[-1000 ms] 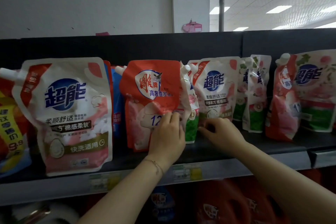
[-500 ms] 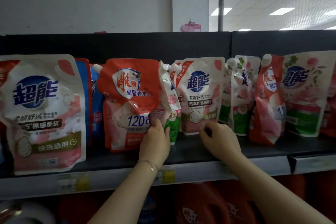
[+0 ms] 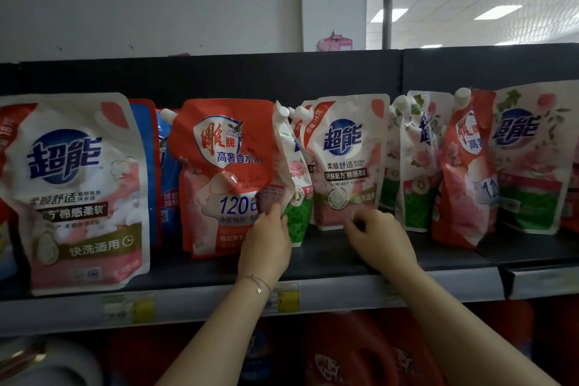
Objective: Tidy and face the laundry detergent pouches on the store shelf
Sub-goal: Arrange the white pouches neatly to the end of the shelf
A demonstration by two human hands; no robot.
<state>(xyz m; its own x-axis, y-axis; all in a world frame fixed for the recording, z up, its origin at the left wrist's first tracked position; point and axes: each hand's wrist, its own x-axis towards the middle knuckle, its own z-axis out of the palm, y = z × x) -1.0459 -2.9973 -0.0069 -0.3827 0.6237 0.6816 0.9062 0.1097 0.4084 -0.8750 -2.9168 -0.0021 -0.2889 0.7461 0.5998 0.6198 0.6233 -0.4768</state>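
White-and-pink soft plastic pouch (image 3: 78,191), the big one at far left, already stands label-out near the front of the black shelf (image 3: 329,257), so it looks a fair line to face the rest to. A blue pouch (image 3: 150,166) is tucked behind its right edge. Next along, the red plastic pouch with the shield logo (image 3: 225,172) faces front, but its right side buckles forward. That side wants flattening back, worked low near the base where the film is stiffest, and slid rather than tipped. The white-and-green rose pouch (image 3: 296,191) stands edge-on, wedged between the red one and the smaller white-and-pink centre pouch (image 3: 344,163). Parting those two a little would likely give it room to turn label-out. Further right, leaning pouches (image 3: 463,172) sit untouched and probably come after.

The left hand (image 3: 266,247) reaches up from below with a straight wrist and its back to the camera, fingertips pinching the lower right edge of the red plastic pouch with the shield logo. The right hand (image 3: 379,241) comes in from the lower right, knuckles up, fingers curled onto the bottom edge of the smaller white-and-pink centre pouch. It seems to grip it, though the fingertips are partly hidden
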